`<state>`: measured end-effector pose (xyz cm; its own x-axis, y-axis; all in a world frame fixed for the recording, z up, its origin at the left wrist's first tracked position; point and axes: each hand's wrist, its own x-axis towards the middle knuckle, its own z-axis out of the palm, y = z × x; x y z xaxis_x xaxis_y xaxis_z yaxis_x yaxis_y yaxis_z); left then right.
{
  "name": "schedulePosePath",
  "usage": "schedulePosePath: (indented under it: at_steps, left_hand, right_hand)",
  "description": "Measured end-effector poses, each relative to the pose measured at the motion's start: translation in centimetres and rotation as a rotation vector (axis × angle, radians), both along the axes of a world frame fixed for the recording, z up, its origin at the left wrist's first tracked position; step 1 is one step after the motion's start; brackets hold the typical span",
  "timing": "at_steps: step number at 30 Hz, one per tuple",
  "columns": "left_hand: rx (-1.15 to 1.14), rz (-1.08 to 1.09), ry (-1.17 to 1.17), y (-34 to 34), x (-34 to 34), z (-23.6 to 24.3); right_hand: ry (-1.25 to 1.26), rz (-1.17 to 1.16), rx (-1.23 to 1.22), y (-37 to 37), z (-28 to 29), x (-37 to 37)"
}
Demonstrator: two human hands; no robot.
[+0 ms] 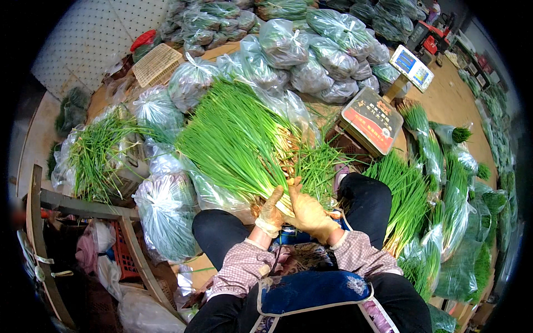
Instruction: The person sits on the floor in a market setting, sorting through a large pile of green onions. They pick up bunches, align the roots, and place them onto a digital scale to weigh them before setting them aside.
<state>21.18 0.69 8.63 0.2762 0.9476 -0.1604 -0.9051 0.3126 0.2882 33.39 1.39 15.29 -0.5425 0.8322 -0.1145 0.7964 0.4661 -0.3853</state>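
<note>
A big heap of spring onions (227,141) lies before me on clear plastic, green tops to the far left, pale roots to the right and near. My left hand (270,213), in a soiled yellowish glove, is closed around stems by the heap's near root end. Pressed close beside it, my right hand (311,211), gloved alike, has its fingers curled on the same stems with the thumb upward. The palms hide part of what they grip. Loose green trimmings (319,169) are scattered just beyond my right hand.
Filled plastic bags (283,44) are stacked at the back. A weighing scale (372,119) stands far right, with bunched spring onions (402,194) below it. On the left are a bagged bundle (165,213), a basket of trimmings (105,150) and a wooden frame (83,204).
</note>
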Motion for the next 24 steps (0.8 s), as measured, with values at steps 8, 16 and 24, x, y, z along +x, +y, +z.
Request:
schedulePosePath:
  at_steps: [8, 16, 24]
  left_hand:
    - [0.014, -0.018, 0.072, -0.1, -0.3, 0.4]
    - [-0.042, -0.079, 0.176, -0.1, -0.2, -1.3]
    - [-0.021, -0.229, 0.269, -0.5, -0.5, -3.0]
  right_hand:
    - [0.326, -0.013, -0.028, 0.1, -0.1, 0.8]
    - [0.551, -0.293, 0.026, 6.3, 3.1, 2.9]
    - [0.644, -0.46, -0.296, 10.3, 2.8, 1.1]
